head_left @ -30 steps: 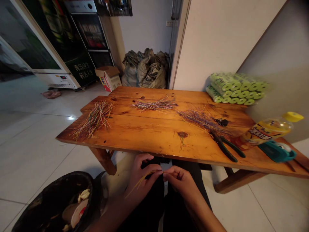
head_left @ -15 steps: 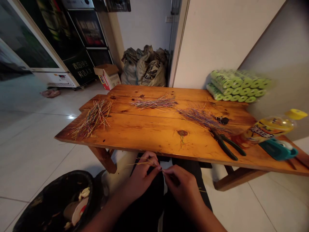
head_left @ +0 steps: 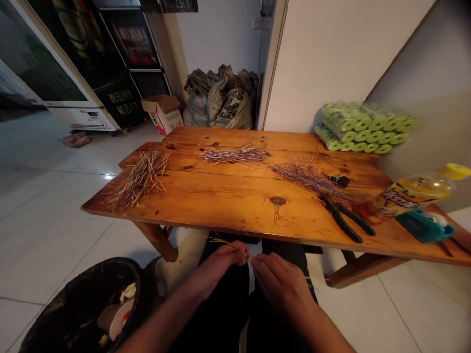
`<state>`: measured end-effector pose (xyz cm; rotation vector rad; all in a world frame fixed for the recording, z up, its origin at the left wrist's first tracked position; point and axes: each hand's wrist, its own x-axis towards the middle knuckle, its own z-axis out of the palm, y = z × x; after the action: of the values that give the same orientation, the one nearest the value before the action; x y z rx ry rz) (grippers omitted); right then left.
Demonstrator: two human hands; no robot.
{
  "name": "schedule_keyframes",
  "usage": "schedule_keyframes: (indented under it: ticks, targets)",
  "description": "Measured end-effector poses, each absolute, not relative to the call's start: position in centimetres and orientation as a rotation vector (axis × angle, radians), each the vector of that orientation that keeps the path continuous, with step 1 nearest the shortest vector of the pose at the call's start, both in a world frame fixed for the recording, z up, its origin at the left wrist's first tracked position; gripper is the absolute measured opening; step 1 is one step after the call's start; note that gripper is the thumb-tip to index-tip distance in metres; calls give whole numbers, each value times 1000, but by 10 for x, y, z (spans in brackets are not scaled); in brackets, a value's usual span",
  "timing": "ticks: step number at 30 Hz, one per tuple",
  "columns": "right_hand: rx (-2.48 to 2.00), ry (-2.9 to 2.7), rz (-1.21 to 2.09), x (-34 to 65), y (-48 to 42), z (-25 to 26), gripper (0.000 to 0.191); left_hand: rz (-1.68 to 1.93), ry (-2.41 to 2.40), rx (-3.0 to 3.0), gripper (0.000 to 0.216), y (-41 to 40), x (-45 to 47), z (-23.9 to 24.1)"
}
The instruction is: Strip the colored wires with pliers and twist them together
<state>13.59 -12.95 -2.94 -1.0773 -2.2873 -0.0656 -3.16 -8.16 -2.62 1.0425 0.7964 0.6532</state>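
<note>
My left hand [head_left: 224, 262] is closed on a few thin yellowish wires [head_left: 221, 239], whose loose ends stick out to the upper left. Close beside it, fingertips almost meeting, my right hand [head_left: 281, 279] is closed too, and yellow wire ends [head_left: 311, 279] show past its outer side. Both are held over my lap, just off the table's front edge. On the wooden table [head_left: 221, 196] lie three bundles of thin coloured wires: one at left [head_left: 142, 179], one at the back middle [head_left: 233, 154], one at right [head_left: 307, 179]. Small wire scraps [head_left: 277, 212] lie near the front.
Dark-handled pliers [head_left: 346, 218], a drink bottle [head_left: 412, 196] and a teal tape dispenser [head_left: 425, 225] are at the right. Green-wrapped rolls [head_left: 362, 127] stand at the back right. A lined bin [head_left: 84, 304] is on the floor to the left, sacks [head_left: 224, 100] behind the table.
My left fingers have curled in around the wires, and their loose ends have shifted slightly right and up. My right hand has turned, with its back facing up more.
</note>
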Motion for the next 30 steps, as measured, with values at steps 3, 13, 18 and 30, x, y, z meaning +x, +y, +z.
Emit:
schedule_keyframes:
  ticks: [3, 13, 18, 30]
  targets:
    - [-1082, -2251, 6, 136, -130, -30, 22, 608, 744, 876, 23, -85, -29, -26]
    - [-1112, -1121, 1745, 136, -116, -25, 47, 793, 935, 1576, 24, -84, -38, -14]
    - [-1184, -1187, 1792, 133, -111, -27, 25, 808, 971, 1710, 23, -86, -39, -12]
    - [-1511, -1853, 805, 128, -121, -32, 11, 934, 1126, 1624, 24, -103, -26, -31]
